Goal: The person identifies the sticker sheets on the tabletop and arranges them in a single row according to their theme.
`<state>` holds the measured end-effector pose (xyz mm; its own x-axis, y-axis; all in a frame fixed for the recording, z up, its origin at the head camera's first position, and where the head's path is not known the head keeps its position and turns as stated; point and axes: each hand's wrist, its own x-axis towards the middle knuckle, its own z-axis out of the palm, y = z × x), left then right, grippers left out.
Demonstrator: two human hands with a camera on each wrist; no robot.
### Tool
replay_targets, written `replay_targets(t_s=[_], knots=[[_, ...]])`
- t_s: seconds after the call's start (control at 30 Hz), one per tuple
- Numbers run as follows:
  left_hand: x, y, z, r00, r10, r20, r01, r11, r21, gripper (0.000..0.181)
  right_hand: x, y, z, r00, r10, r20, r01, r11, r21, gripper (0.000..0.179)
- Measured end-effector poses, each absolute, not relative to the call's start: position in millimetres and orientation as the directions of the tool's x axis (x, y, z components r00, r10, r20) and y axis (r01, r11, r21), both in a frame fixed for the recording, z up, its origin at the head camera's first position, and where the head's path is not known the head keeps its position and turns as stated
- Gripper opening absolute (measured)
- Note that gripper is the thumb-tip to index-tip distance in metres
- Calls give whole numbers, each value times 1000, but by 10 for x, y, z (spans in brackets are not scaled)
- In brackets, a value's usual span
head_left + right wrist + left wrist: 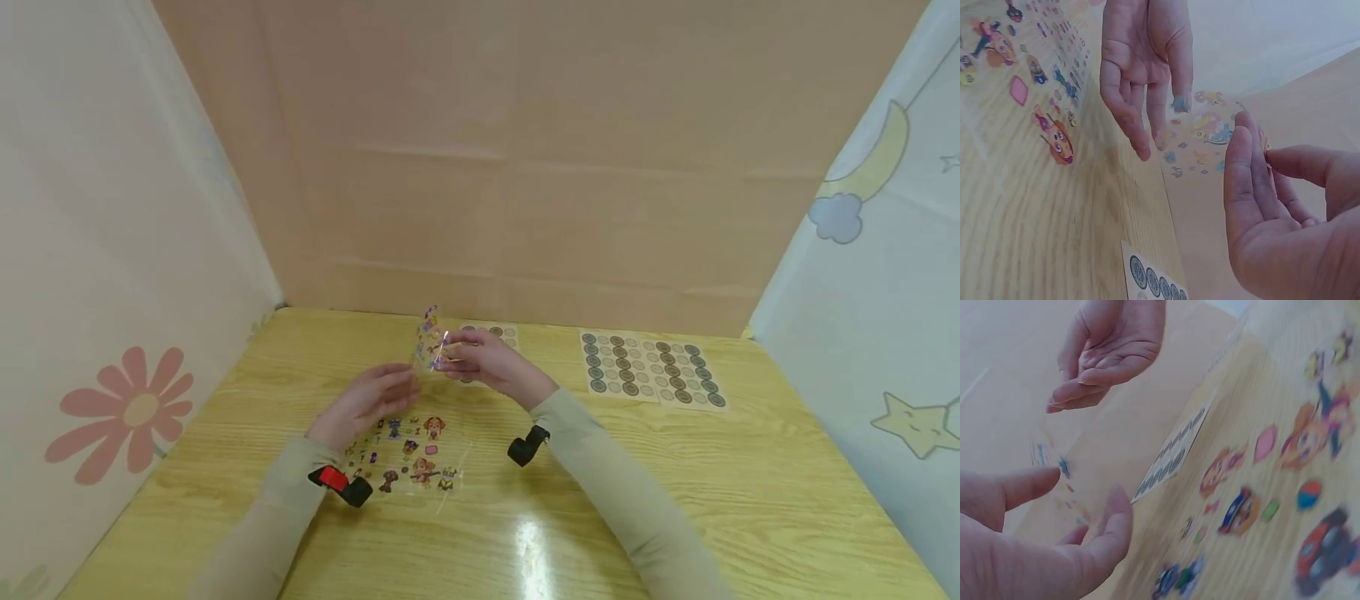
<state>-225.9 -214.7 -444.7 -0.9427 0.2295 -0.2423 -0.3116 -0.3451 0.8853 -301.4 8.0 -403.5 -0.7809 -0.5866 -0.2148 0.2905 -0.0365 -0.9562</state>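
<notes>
My right hand (491, 362) pinches a small transparent sticker sheet (429, 342) by its right edge, between thumb and fingers, holding it up over the table. Colourful cartoon figures are printed on the sheet. My left hand (375, 396) is to the lower left of it, with spread, loosely bent fingers and nothing gripped. In the right wrist view, the left fingertips (1180, 103) overlap the sheet's far edge. Below the hands a larger clear sticker sheet (422, 471) with cartoon puppies lies on the table, its left side partly hidden by the left hand and wrist.
Paper sheets with rows of round coin-like prints (622, 367) lie at the back right of the wooden table (525, 517). Another such sheet (506, 333) is partly covered by the right hand. A brown backdrop (510, 167) and patterned side sheets (142, 250) enclose the table.
</notes>
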Motion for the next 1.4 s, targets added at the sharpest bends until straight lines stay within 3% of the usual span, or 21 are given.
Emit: replay_targets(t_s=[0.23,0.4,0.63,0.93,1.4], knots=[[-2196,-2106,-4432,-942,140,-306,-336,-426,840,52,-2862,230,-4026,-780,-591,-206,277,-31,-960,31],[-2189,-2056,-4391,-956,116,-269,-291,-481,827,50,-2735,362,-3993,-771,-611,-182,241,-15,-970,31],[-2154,-1913,-4376,-979,36,-203,-202,-352,914,51,-2558,572,-3988,-752,-632,-188,236,9,-972,37],[-2047,-1678,-4390,-987,72,-143,-158,-272,949,52,-2471,782,-4009,-825,-527,-204,225,24,-974,50],[-1890,-1394,-4465,-989,37,-145,-150,-203,968,34,-2330,1096,-4170,-849,-492,-190,200,32,-979,55]])
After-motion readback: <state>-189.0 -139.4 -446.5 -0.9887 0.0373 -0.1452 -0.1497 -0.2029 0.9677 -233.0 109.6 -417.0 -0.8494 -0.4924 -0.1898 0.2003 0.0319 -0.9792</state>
